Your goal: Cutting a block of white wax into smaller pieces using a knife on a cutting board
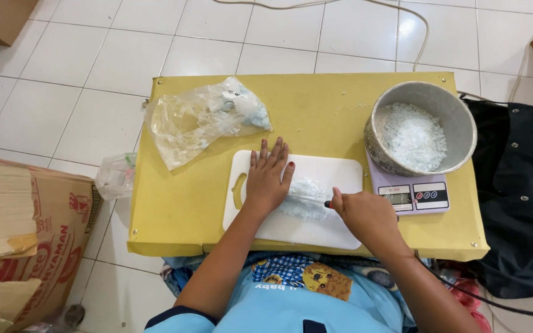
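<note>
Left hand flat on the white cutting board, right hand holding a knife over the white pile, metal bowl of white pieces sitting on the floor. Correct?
Not quite: the head view shows the metal bowl on the digital scale atop the yellow table, not the floor. The rest holds: left hand on cutting board, right hand with knife.

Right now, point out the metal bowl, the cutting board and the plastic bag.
metal bowl (pixel 382 117): head view, on its left rim.
cutting board (pixel 340 169): head view, on its bare upper right corner.
plastic bag (pixel 186 126): head view, on its crumpled clear middle.

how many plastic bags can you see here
2. A large clear plastic bag lies on the yellow table, beyond the left hand. A small crumpled bag sits on the floor off the table's left edge.
</note>
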